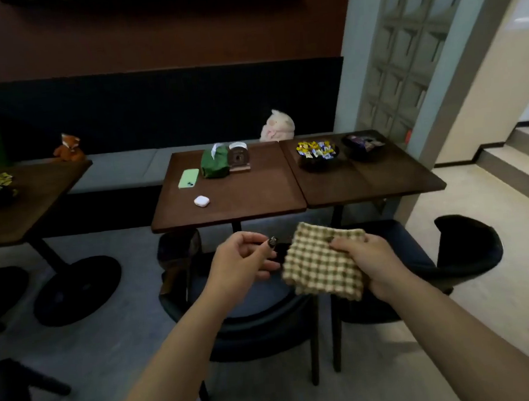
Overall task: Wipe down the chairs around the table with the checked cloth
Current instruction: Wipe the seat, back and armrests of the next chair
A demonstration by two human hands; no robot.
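Right hand at 5 o'clock of centre, fingers curled round the folded checked cloth, thumb on top. Left hand just beside the cloth at its 9 o'clock, fingers loosely bent, holding nothing; whether fingertips touch the cloth edge, cannot tell. Both held over two dark chairs: one at 6 o'clock, another at 4 o'clock. Table at 12 o'clock of the hands carries a green phone and white earbud case
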